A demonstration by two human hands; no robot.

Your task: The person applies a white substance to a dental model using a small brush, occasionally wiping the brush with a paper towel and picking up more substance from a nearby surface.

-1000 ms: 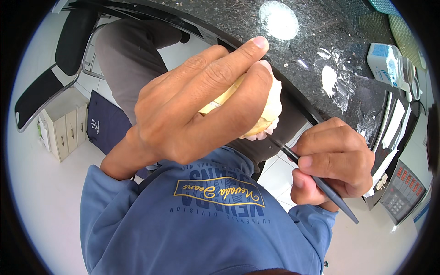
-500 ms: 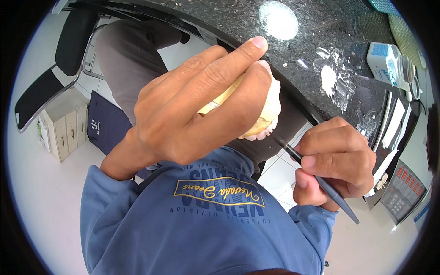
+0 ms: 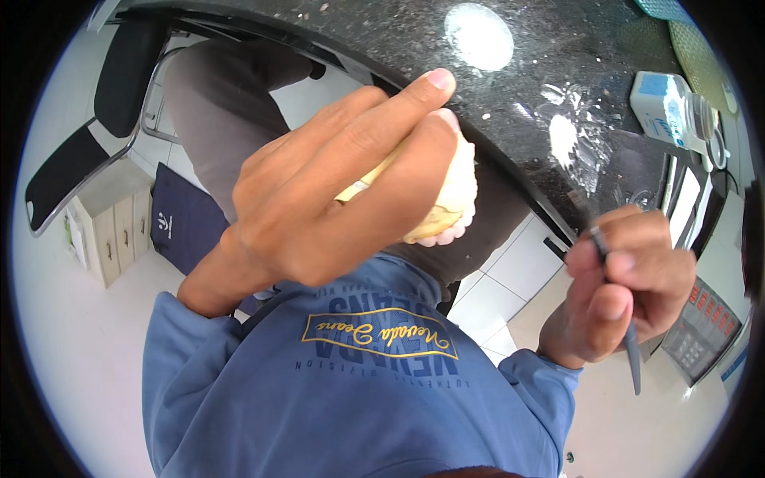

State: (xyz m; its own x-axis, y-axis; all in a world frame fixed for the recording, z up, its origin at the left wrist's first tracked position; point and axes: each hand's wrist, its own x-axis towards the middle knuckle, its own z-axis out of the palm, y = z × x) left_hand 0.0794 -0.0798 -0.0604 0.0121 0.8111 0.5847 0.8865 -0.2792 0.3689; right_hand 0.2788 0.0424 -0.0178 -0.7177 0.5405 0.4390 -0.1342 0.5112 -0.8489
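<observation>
My left hand (image 3: 335, 183) is wrapped round a pale yellow dental cast (image 3: 452, 191), with a row of whitish-pink tooth shapes along its lower right edge. Its far side and much of its body are hidden behind the fingers. To the right, my right hand (image 3: 629, 279) pinches a slim brush with a dark grey handle (image 3: 632, 358) between thumb and fingers. The brush's dark tip points up and away, near the counter's edge and apart from the cast; it is blurred. White powder (image 3: 563, 139) is smeared on the counter beyond that hand.
The speckled black counter (image 3: 398, 32) curves across the far side, with a round white patch (image 3: 478, 36) on it. A clear jar with a blue label (image 3: 661, 107) lies at the right. A grey keypad device (image 3: 693, 334), a black chair (image 3: 127, 76) and a drawer cabinet (image 3: 119, 227) stand around.
My right hand has moved right, carrying the brush away from the cast, and its tip has swung up toward the counter. My left hand with the cast has barely shifted.
</observation>
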